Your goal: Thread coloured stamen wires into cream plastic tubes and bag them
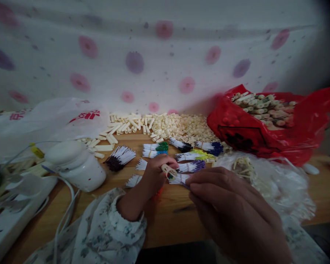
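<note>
My left hand [156, 170] is closed around a cream, slotted pen barrel [169, 171] whose open end faces me. Bits of green and blue show inside that end. My right hand [231, 205], large in the foreground, pinches a thin pen refill with a purple tip [185, 184]; most of it is hidden by the fingers. On the wooden table around the hands lie bundles of white refills with coloured tips: a green bundle [155, 147], a yellow bundle [195, 156], a purple bundle [191, 166] and a black, fanned bundle [121, 157], among several others.
A long heap of cream plastic parts [181, 126] runs along the flowered curtain [167, 66]. At right stand a red bag [244, 128] full of barrels and a clear plastic bag [275, 187]. A white jar [79, 168], cables and a power strip [19, 216] occupy the left.
</note>
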A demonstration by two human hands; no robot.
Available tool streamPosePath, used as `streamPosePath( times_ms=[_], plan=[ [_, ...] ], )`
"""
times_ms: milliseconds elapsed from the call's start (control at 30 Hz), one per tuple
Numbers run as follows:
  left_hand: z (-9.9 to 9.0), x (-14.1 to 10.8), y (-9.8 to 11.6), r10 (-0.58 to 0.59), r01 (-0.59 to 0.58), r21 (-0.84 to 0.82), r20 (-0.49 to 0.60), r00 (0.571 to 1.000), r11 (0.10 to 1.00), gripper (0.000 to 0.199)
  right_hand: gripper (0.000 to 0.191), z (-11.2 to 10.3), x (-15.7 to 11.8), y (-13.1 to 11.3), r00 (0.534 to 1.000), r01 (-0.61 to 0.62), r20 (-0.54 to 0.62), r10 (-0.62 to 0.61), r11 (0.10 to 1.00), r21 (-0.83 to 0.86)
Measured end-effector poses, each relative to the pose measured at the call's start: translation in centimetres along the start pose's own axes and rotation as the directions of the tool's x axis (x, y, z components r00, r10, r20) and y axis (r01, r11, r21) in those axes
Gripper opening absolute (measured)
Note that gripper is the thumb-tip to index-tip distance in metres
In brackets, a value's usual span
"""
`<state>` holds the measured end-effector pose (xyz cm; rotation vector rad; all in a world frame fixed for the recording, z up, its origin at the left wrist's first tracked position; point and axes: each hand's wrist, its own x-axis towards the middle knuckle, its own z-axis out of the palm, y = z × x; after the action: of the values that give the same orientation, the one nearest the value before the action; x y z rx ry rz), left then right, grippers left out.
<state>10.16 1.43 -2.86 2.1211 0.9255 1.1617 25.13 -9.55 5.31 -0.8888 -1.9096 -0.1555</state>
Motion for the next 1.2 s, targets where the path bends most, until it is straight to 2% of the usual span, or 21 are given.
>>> streamPosePath(
  times_ms=[133, 233, 400, 600, 733, 833, 1033, 1200],
  plan=[
    [0.1, 0.1, 0.0, 0.028, -0.027, 0.026, -0.007, 1.000, 0.999, 0.015, 0.036, 0.1, -0.4, 0.3, 0.999, -0.031, 0.007, 0.031, 0.999, 0.017],
    [0.1, 0.1, -0.3, 0.028, -0.028, 0.029, 0.007, 1.000, 0.999, 0.017, 0.032, 0.5, -0.6, 0.8, 1.000, -0.026, 0.008, 0.025, 0.999, 0.026],
    [-0.1, -0.1, -0.5, 0.071, -0.073, 0.047, 0.035, 0.997, 0.996, 0.005, 0.020, 2.0, -1.2, 2.7, 1.000, -0.019, -0.024, 0.018, 0.999, -0.027],
    [-0.3, -0.2, 0.1, 0.084, -0.093, 0.142, 0.066, 0.994, 0.985, 0.017, 0.017, 2.1, -2.0, 4.5, 0.999, -0.028, -0.026, 0.024, 0.990, -0.136],
    [-0.2, -0.2, 0.0, 0.099, -0.119, 0.199, 0.106, 0.989, 0.973, 0.027, 0.009, 1.6, -2.0, 4.9, 0.996, -0.073, -0.059, 0.066, 0.988, -0.138],
    [-0.2, -0.2, -0.1, 0.094, -0.120, 0.226, 0.126, 0.988, 0.967, 0.032, 0.006, 1.4, -1.9, 5.1, 0.995, -0.098, -0.037, 0.094, 0.987, -0.129],
    [-0.2, -0.3, -0.2, 0.092, -0.123, 0.253, 0.130, 0.987, 0.960, 0.022, 0.009, 1.8, -2.0, 5.6, 0.996, -0.078, 0.035, 0.083, 0.990, -0.119],
    [-0.1, -0.4, -0.3, 0.094, -0.127, 0.291, 0.126, 0.988, 0.948, 0.019, 0.006, 2.5, -2.1, 5.9, 0.992, -0.122, 0.008, 0.124, 0.987, -0.103]
  ],
)
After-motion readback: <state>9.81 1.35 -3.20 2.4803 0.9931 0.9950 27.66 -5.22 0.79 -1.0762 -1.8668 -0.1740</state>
